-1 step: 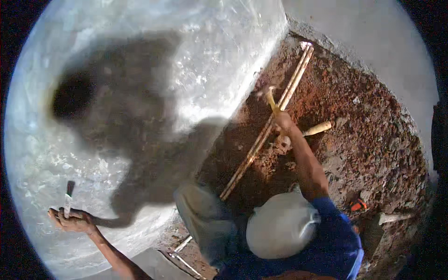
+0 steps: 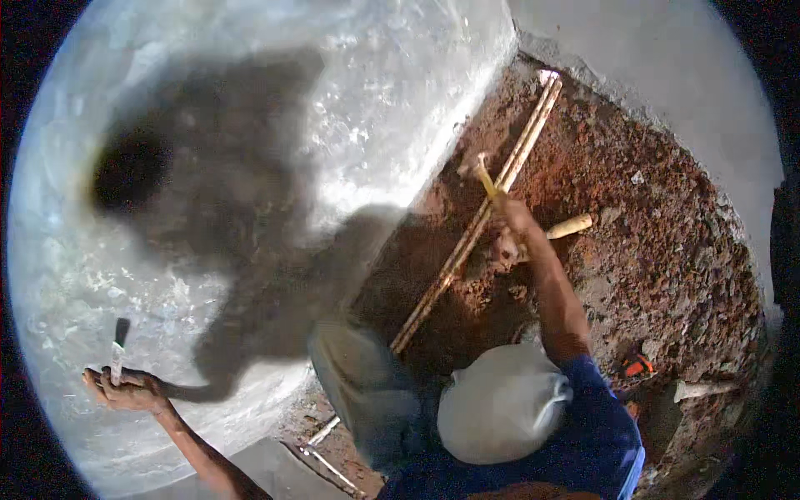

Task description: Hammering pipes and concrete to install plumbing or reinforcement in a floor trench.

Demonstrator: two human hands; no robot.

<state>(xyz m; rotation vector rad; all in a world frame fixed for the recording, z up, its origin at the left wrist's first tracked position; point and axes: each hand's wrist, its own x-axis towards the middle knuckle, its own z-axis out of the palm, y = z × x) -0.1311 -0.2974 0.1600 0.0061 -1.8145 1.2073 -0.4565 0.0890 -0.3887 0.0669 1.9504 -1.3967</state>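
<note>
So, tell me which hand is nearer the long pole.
The right hand, gripping the yellow handle by the pole; the left hand is off over the grey surface.

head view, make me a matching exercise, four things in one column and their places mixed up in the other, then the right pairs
Things
1. slim tool
2. orange item
3. yellowish tool
4. long pale strip

Places
A. slanting across the middle of the picture
B. in the left hand
C. on the reddish soil, towards the lower right
D. in the right hand

Right pairs: 1-B, 2-C, 3-D, 4-A
</note>
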